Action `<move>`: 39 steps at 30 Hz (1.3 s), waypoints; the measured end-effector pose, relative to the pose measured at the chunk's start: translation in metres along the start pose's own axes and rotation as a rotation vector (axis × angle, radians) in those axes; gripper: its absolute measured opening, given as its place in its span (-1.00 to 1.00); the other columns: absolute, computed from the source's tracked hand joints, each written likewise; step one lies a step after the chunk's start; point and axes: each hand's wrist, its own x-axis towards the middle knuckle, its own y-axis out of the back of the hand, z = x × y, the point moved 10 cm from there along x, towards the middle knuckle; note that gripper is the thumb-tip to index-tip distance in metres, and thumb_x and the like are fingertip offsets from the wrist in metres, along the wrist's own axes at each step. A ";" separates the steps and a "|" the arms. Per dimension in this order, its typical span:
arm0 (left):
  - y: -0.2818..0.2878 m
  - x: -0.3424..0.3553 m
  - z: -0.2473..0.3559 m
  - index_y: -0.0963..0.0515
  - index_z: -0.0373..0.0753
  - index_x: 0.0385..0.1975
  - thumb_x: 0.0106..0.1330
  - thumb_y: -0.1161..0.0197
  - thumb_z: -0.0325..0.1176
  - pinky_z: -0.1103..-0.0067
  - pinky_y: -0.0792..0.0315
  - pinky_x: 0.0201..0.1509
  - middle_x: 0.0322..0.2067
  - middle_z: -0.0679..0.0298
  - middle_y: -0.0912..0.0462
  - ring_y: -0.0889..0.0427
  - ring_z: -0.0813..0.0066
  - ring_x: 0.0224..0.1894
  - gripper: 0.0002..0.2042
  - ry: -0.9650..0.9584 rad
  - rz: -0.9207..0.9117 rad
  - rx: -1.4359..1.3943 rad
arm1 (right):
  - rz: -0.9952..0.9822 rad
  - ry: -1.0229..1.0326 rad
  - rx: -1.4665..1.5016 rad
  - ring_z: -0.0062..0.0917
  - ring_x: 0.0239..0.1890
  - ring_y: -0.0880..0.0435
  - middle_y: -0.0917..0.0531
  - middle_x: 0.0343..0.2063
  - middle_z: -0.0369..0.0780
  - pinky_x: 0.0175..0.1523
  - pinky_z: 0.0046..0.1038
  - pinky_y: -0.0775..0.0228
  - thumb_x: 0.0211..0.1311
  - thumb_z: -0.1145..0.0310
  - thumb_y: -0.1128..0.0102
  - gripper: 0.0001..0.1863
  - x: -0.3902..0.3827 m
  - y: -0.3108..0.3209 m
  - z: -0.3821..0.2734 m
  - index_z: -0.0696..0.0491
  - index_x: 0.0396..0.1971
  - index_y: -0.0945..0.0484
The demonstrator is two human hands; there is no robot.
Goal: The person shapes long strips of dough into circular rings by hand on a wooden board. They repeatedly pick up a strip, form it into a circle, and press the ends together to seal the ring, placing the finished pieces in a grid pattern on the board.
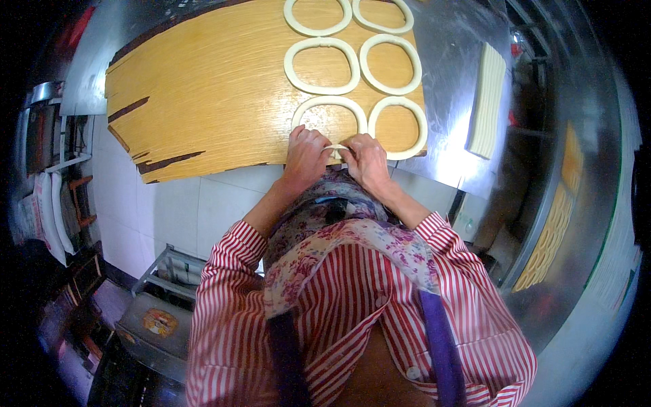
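Observation:
My left hand (308,154) and my right hand (367,161) meet at the near edge of a wooden board (203,88). Both pinch the near side of a pale dough ring (330,101), where a short bit of dough shows between the fingertips. The rest of this ring lies flat on the board beyond my hands. Right beside it lies another dough ring (422,129), close to my right hand. Farther back, several more rings lie in two columns, among them an oval dough ring (288,66) and a rounder dough ring (418,64).
Right of the board, a row of long dough strips (487,102) lies on a shiny metal tabletop (447,88). Farther right stands a tray of twisted golden pieces (544,247). A dark box-like thing (152,325) stands at lower left, beside a metal frame (166,271).

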 end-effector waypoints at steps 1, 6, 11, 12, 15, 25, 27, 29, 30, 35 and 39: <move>-0.001 -0.001 -0.001 -0.62 -0.24 -0.34 0.18 -0.32 -0.41 0.18 -0.13 0.39 -0.28 0.18 -0.64 -0.55 0.17 -0.05 -0.90 -0.015 0.007 -0.008 | 0.004 -0.001 -0.008 -0.22 -0.17 -0.61 -0.67 -0.32 -0.15 -0.05 -0.19 -0.44 0.14 0.34 -0.30 -0.84 0.000 -0.001 0.000 0.07 -0.31 -0.70; -0.003 -0.009 -0.003 -0.57 -0.20 -0.29 0.20 -0.33 -0.39 0.15 -0.12 0.39 -0.27 0.23 -0.62 -0.56 0.22 -0.06 -0.87 -0.103 0.096 -0.023 | 0.042 -0.001 -0.001 -0.23 -0.18 -0.61 -0.69 -0.32 -0.17 -0.06 -0.20 -0.44 0.11 0.35 -0.31 -0.85 0.001 -0.005 0.002 0.06 -0.33 -0.72; -0.004 -0.012 -0.003 -0.56 -0.18 -0.30 0.21 -0.35 -0.37 0.15 -0.11 0.39 -0.28 0.26 -0.62 -0.56 0.26 -0.07 -0.87 -0.142 0.136 -0.029 | 0.063 0.024 0.000 -0.25 -0.19 -0.61 -0.69 -0.31 -0.19 -0.07 -0.21 -0.44 0.09 0.36 -0.32 -0.84 -0.001 -0.006 -0.001 0.05 -0.33 -0.73; -0.005 -0.013 -0.003 -0.56 -0.18 -0.30 0.21 -0.34 -0.37 0.15 -0.11 0.39 -0.28 0.26 -0.62 -0.56 0.26 -0.08 -0.87 -0.150 0.154 -0.033 | 0.068 0.030 -0.004 -0.26 -0.18 -0.61 -0.69 -0.31 -0.20 -0.07 -0.22 -0.44 0.08 0.37 -0.32 -0.84 -0.001 -0.007 -0.002 0.05 -0.33 -0.73; -0.006 -0.014 -0.003 -0.56 -0.18 -0.34 0.21 -0.35 -0.37 0.16 -0.11 0.39 -0.28 0.27 -0.62 -0.56 0.27 -0.08 -0.89 -0.151 0.177 -0.036 | 0.077 0.061 -0.024 -0.27 -0.18 -0.61 -0.70 -0.30 -0.22 -0.07 -0.24 -0.43 0.07 0.37 -0.33 -0.84 -0.002 -0.009 -0.004 0.05 -0.32 -0.73; 0.006 -0.016 -0.001 -0.65 -0.21 -0.24 0.18 -0.36 -0.37 0.13 -0.05 0.45 -0.27 0.25 -0.62 -0.56 0.28 -0.05 -0.83 -0.130 0.112 0.003 | -0.011 0.036 -0.003 -0.33 -0.17 -0.61 -0.71 -0.28 -0.25 -0.05 -0.27 -0.38 0.05 0.36 -0.37 -0.81 0.001 -0.001 -0.012 0.04 -0.31 -0.75; 0.012 -0.016 0.001 -0.64 -0.21 -0.20 0.18 -0.32 -0.41 0.12 -0.07 0.44 -0.26 0.27 -0.61 -0.56 0.30 -0.05 -0.81 -0.153 0.090 0.017 | 0.019 0.070 -0.032 -0.34 -0.16 -0.61 -0.71 -0.29 -0.25 -0.05 -0.29 -0.37 0.03 0.34 -0.40 -0.80 0.002 0.002 -0.021 0.03 -0.30 -0.75; 0.012 -0.015 0.000 -0.64 -0.21 -0.18 0.18 -0.30 -0.44 0.11 -0.08 0.44 -0.25 0.28 -0.61 -0.56 0.31 -0.05 -0.79 -0.162 0.068 0.015 | 0.016 0.088 -0.049 -0.34 -0.16 -0.61 -0.71 -0.29 -0.25 -0.04 -0.30 -0.35 0.02 0.33 -0.41 -0.79 0.003 -0.001 -0.024 0.03 -0.31 -0.75; 0.010 -0.015 -0.002 -0.64 -0.21 -0.17 0.18 -0.29 -0.45 0.10 -0.08 0.44 -0.24 0.27 -0.61 -0.56 0.31 -0.05 -0.79 -0.160 0.057 0.005 | -0.003 0.090 -0.053 -0.35 -0.16 -0.61 -0.71 -0.30 -0.25 -0.04 -0.30 -0.34 0.01 0.33 -0.41 -0.80 0.004 -0.005 -0.022 0.03 -0.32 -0.75; 0.012 -0.016 -0.002 -0.62 -0.20 -0.23 0.14 -0.32 -0.46 0.10 -0.09 0.43 -0.22 0.26 -0.62 -0.58 0.31 -0.04 -0.81 -0.164 0.091 -0.034 | -0.024 0.152 -0.053 -0.38 -0.09 -0.58 -0.68 -0.21 -0.27 -0.03 -0.29 -0.31 -0.01 0.34 -0.42 -0.76 0.004 -0.011 -0.020 0.03 -0.28 -0.72; 0.014 -0.026 0.004 -0.60 -0.19 -0.30 0.13 -0.35 -0.42 0.11 -0.09 0.42 -0.18 0.27 -0.60 -0.57 0.30 -0.01 -0.85 -0.272 0.120 -0.023 | 0.030 0.208 -0.013 -0.38 -0.03 -0.55 -0.63 -0.14 -0.28 0.02 -0.29 -0.28 -0.02 0.35 -0.42 -0.69 -0.009 0.012 -0.028 0.01 -0.19 -0.69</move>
